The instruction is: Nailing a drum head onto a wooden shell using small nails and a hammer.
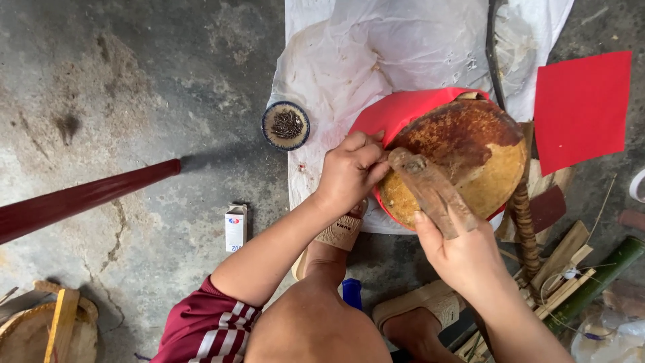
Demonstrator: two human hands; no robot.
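A: Report the nearest item first.

B: Nearest my camera is the bent knee point(312, 329), bare, below the maroon striped sleeve point(201, 329). I take the brown gourd shell point(470, 158) as landmark.

A: Hand states?

B: My right hand point(463, 259), just below the shell, is clenched around the wooden mallet point(430, 191); the mallet head rests on the shell's near-left edge. My left hand point(353, 168), at the shell's left edge, is pinched closed at the rim where the red paper point(396, 114) wraps under it. I cannot tell whether it pins something small there.

A: Surroundings?

B: The shell sits on white plastic sheeting point(376, 60). Left of the shell stands a small dish of nails point(286, 125). Right of the shell lies a red paper square point(581, 107). Below-right lie bamboo strips point(564, 269). Well left lies a dark red pole point(87, 198).
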